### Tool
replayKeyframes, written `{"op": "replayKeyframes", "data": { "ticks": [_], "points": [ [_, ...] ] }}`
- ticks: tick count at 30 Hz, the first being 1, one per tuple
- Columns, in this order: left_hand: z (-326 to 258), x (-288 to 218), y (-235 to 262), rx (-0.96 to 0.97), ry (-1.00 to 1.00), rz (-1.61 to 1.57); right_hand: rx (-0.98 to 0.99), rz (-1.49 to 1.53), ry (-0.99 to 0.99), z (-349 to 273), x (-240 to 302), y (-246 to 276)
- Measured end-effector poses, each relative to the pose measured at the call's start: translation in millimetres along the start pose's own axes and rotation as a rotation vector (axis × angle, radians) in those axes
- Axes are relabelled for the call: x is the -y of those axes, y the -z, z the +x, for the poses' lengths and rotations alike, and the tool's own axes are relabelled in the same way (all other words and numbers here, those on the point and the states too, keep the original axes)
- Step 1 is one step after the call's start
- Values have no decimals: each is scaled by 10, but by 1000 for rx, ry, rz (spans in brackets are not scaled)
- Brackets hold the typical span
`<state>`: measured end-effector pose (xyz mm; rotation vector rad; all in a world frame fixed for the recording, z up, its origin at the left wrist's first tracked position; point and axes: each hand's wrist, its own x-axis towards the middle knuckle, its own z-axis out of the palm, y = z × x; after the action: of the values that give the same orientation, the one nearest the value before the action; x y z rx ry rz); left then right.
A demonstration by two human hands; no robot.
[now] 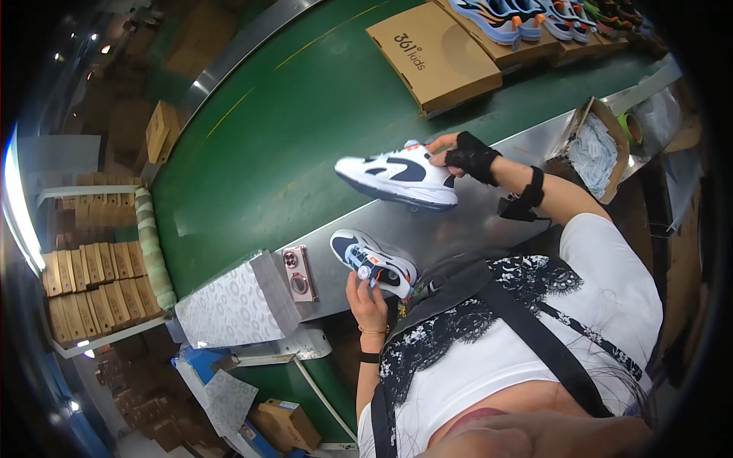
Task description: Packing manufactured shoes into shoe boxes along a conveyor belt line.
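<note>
Item 1. White low-top sports shoe with navy side panels and a pale blue sole (397,177), lying on the seam between the green conveyor belt (267,145) and the brushed steel bench edge (458,229). Long axis runs across the picture, toe to the person's left, heel to the right. The right hand (464,155), in a black fingerless glove, is at the heel end; fingers curled over the heel collar and closed on it.

Item 2. Matching white and navy sports shoe with orange accents (374,263), near the body on the steel bench. Long axis slants, toe up-left, heel down-right. The bare left hand (366,301) comes from below; thumb and fingers appear pinched on the shoe's near side, though the exact grip is partly hidden.

Relation: each shoe lies nearest its own hand; the two shoes are apart, roughly parallel.

Also present: pink phone with ring holder (298,272) just left of item 2; patterned tissue sheets (229,305); open brown cardboard shoebox (435,53).
</note>
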<state>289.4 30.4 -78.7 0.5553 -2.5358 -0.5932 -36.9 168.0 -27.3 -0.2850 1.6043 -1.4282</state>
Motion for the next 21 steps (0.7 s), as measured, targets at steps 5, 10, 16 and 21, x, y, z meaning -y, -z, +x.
{"op": "replayKeyframes", "data": {
  "ticks": [5, 10, 16, 21],
  "points": [
    [120, -103, 133, 16, 46, 12, -52, 122, 98, -199, 5, -109],
    [307, -225, 163, -51, 99, -41, -224, -42, 192, -331, 43, -293],
    [610, -382, 132, -75, 142, -202, -308, -71, 285, -363, -73, -392],
    [943, -523, -7, 11, 524, -929, -313, -66, 377, -500, -118, -550]
  ]
}}
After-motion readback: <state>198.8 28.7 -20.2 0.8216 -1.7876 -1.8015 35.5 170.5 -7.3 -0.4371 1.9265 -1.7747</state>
